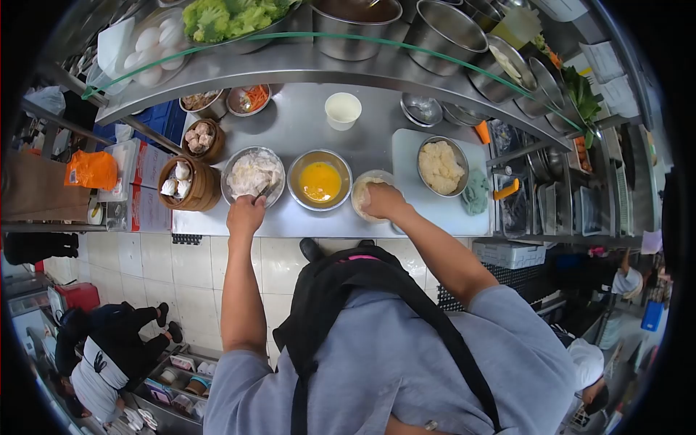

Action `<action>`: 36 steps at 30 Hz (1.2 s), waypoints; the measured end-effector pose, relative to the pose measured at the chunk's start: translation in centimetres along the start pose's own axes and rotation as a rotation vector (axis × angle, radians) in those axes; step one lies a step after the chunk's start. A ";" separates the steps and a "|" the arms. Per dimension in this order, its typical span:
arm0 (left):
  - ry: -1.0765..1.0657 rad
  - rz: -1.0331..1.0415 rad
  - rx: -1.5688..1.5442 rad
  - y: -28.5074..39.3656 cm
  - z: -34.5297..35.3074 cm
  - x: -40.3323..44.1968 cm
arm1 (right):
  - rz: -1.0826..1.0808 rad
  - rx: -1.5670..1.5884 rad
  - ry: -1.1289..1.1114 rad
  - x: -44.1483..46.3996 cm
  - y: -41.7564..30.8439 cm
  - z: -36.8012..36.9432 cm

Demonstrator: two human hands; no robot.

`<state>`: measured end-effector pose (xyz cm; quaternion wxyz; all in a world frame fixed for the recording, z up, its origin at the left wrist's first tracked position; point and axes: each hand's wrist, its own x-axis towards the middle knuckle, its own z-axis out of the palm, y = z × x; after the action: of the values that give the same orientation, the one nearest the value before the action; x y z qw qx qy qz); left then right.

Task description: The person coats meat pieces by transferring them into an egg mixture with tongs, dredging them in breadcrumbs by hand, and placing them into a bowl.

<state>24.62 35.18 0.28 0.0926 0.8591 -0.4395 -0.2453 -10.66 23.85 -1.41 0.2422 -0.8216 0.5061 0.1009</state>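
Observation:
My left hand (246, 215) is closed around a slim metal utensil (265, 191) at the near rim of a steel bowl (226, 190). White, flour-coated pieces (254, 171) fill that bowl. To its right stands a steel bowl (291, 190) of beaten yellow egg (320, 180). My right hand (386, 202) reaches into a container of pale crumbs (362, 197), its fingers curled and partly hidden; what they grip cannot be made out. Further right, a steel bowl (464, 161) of pale yellow, shaggy food (439, 167) rests on a white cutting board (407, 156).
Bamboo steamers (209, 190) with buns and dumplings sit at the left. A white cup (343, 110) stands behind the egg. Overhead, a steel shelf (290, 69) holds eggs, broccoli and pots. A green cloth (475, 191) lies on the board. Other people (109, 362) are behind.

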 end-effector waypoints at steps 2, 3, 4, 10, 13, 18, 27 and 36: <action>0.005 0.004 0.013 -0.3 0.1 -0.3 | 0.018 -0.016 0.115 -0.6 -0.8 1.0; 0.002 0.007 0.023 -0.4 0.1 -0.2 | 0.042 -0.031 0.238 -0.7 -0.9 1.4; 0.001 0.010 0.030 -0.3 0.0 0.0 | 0.043 -0.029 0.242 -0.3 -0.6 1.9; -0.028 -0.007 0.028 -0.3 -0.5 -0.4 | 0.125 0.042 0.107 1.6 2.3 0.1; -0.028 -0.014 0.001 0.0 -0.8 -0.8 | -0.098 0.104 -0.210 2.4 3.7 -2.9; -0.028 0.008 0.013 0.2 -0.9 -0.6 | -0.085 0.114 -0.206 3.8 2.5 -2.3; 0.003 0.032 -0.003 0.2 -0.1 -0.1 | -0.073 0.098 -0.239 5.2 1.9 2.5; 0.000 0.020 0.079 1.1 -1.5 -0.3 | -0.177 0.046 -0.313 6.3 2.2 0.8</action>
<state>24.46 34.69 2.06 0.0610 0.8578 -0.4572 -0.2269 -9.53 18.49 -5.36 0.3448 -0.8315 0.3901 0.1939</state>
